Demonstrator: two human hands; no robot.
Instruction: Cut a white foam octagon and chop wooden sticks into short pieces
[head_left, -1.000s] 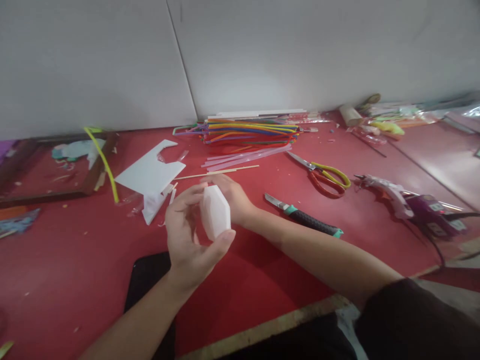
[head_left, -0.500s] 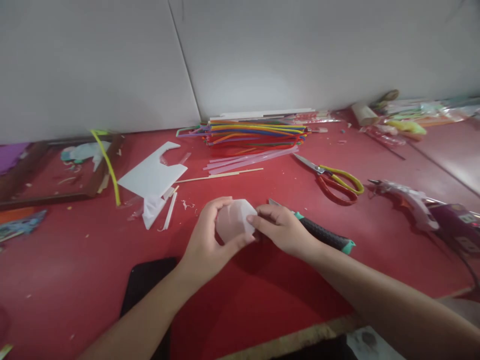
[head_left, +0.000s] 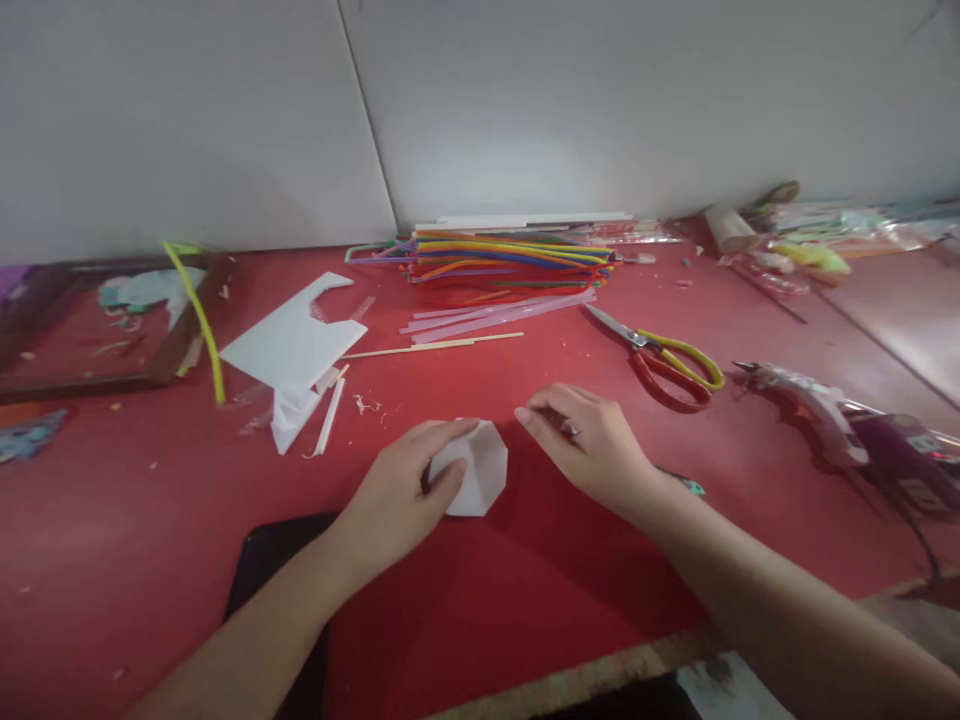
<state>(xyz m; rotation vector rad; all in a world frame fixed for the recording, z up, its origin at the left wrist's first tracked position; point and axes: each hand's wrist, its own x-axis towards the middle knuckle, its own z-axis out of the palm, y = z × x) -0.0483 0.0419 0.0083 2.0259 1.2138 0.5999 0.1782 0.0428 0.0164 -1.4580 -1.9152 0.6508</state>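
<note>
**A:** Half a second ago the white faceted block (head_left: 480, 470) was pinched between both hands just above the red counter (head_left: 525, 600). Now it rests on the counter, and only the left hand (head_left: 397, 500) is on it.

**B:** And the right hand (head_left: 600, 450)?

**A:** It has slid off to the right and lies over the black-handled utility knife (head_left: 691, 487). Only the knife's teal end cap shows past the wrist. The fingers are half curled, but I cannot tell whether they grip the handle.

**B:** How does the left hold?

**A:** Its fingers drape over the top facets with the thumb against the near face, closed on the block. The block lies just left of the right fingertips, with a small gap between. The knife's long axis runs from there toward the lower right.

**B:** Material?

**A:** Matte and smooth, foam-like, with flat facets and crisp edges.
</note>
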